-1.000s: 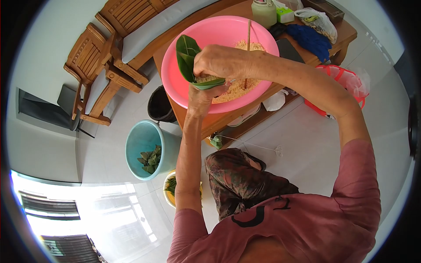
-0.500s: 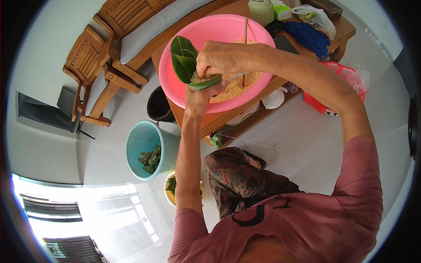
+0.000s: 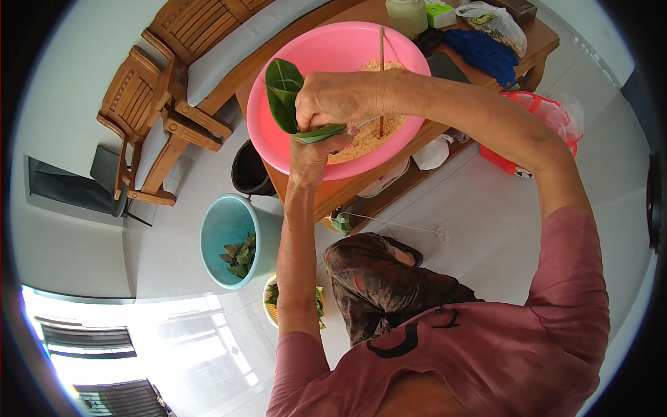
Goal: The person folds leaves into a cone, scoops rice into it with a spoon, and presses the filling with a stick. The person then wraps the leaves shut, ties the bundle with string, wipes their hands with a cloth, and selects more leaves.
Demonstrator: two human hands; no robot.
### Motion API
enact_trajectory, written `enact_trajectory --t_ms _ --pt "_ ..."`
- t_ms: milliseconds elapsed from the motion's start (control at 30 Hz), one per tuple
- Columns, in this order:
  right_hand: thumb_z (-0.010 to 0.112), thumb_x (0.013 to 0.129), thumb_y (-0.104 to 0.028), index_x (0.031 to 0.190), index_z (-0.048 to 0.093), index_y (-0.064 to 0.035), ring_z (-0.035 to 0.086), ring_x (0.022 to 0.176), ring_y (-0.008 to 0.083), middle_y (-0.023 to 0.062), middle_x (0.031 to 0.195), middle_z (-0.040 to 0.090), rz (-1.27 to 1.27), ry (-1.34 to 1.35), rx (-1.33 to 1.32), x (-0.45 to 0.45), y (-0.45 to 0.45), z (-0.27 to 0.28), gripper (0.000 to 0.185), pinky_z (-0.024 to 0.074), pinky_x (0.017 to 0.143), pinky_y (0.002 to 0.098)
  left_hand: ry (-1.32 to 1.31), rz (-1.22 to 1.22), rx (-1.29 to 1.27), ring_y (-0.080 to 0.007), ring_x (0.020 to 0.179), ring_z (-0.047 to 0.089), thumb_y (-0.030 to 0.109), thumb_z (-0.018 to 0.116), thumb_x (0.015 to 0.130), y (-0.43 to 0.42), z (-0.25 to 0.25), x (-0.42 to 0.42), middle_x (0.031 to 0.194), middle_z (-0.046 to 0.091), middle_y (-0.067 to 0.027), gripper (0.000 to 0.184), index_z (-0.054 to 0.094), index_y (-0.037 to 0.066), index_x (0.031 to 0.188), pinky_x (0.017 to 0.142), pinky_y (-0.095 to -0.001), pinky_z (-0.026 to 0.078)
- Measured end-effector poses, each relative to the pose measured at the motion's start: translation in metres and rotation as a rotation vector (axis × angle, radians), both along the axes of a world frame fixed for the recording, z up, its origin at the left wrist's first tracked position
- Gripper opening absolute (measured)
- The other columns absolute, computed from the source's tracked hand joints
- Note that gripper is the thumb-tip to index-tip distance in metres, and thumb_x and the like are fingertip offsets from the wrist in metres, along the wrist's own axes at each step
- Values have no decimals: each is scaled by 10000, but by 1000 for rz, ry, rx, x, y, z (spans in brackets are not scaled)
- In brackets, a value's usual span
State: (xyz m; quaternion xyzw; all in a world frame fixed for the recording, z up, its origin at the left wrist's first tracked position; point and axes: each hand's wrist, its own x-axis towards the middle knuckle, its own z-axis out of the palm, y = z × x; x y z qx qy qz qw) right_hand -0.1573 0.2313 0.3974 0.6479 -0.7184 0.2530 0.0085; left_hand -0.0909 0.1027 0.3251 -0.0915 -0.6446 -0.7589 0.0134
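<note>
My left hand [image 3: 314, 149] is closed around the underside of a green leaf folded into a cone [image 3: 281, 94], over the left part of a pink basin [image 3: 267, 139]. My right hand [image 3: 340, 99] bends over the cone's mouth, its curled fingers pressed down inside the leaf. Those fingertips are hidden, and so is most of what lies in the cone. A pale, slim thing shows just below the right hand; I cannot tell whether the hand grips it. Grains of yellowish rice [image 3: 368, 142] fill the right part of the basin, and a thin wooden stick [image 3: 381, 52] stands upright in them.
The basin sits on a wooden table [image 3: 333, 196]. A jar [image 3: 406, 17], a blue cloth [image 3: 483, 55] and a plastic bag [image 3: 497, 26] lie behind. On the floor are a teal bucket [image 3: 264, 240] holding wrapped leaf parcels [image 3: 240, 256], a dark bin [image 3: 250, 170] and a red bag [image 3: 500, 149].
My right hand has pushed further down into the leaf cone, hiding the rice that showed there before. The whole view has shifted slightly.
</note>
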Motion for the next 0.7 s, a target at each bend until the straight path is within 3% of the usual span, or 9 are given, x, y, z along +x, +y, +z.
enact_trajectory --t_ms 133,233,333,533,633,700 --pt "594 660 -50 723 631 10 581 619 270 143 663 575 -77 60 -136 -8 3 5 95 448 563 347 29 52 17 -142 633 558 -77 679 578 0 1 1 756 575 -53 343 562 37 880 524 -254 440" --pt "591 657 -49 708 623 7 587 630 271 153 662 574 -190 138 -25 -2 -3 -7 82 449 558 343 19 62 -6 -140 625 557 -72 680 582 2 2 3 757 576 -53 344 557 36 884 521 -253 441" --pt "582 666 -49 680 608 9 585 626 275 156 661 569 -189 163 28 -1 -2 -7 65 446 556 354 33 69 -8 -141 628 560 -73 678 582 5 4 3 759 577 -53 343 555 36 883 525 -251 443" --pt "567 683 -46 651 575 15 570 598 276 134 661 551 -22 148 -168 -1 -3 0 69 436 513 366 -9 19 -37 -129 660 557 -60 692 572 -1 3 -1 771 571 -29 348 562 40 879 554 -250 444" --pt "569 682 -50 647 560 16 569 598 276 130 666 547 -126 38 50 8 -2 -3 75 434 512 365 -21 23 -17 -134 644 559 -68 684 580 0 1 0 763 576 -39 338 561 40 875 546 -255 449" --pt "567 681 -44 649 560 16 571 602 277 127 675 554 -99 43 16 5 -4 -7 68 440 526 363 -10 33 -5 -138 628 561 -74 677 585 0 0 1 755 580 -49 330 559 40 872 533 -256 450"
